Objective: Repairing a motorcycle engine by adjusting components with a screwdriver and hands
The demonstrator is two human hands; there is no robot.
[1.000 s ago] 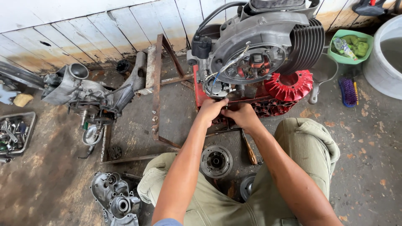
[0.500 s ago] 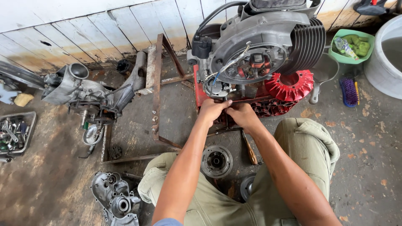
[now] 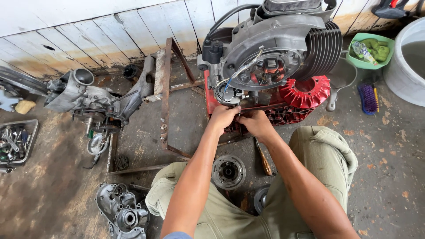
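I see my left hand [image 3: 225, 117] and right hand [image 3: 254, 123] curled, touching each other, fingers pressed on the engine [image 3: 270, 66] at twelve o'clock; what they pinch I cannot tell. Screwdriver [image 3: 263, 158] lies below.

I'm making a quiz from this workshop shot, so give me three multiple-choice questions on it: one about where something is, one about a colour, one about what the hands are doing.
1. Where does the screwdriver lie?
A. on the floor between the knees
B. in the green tub
C. on top of the engine

2. What colour is the fan cover beside the engine?
A. blue
B. red
C. yellow

3. What are the left hand and right hand doing?
A. resting on the knees
B. holding the brush
C. pressed together at the engine's lower edge

Answers: 1 A, its wooden handle shows on the floor between the legs. 2 B, the ribbed cover is plainly red. 3 C, both hands meet just under the engine.
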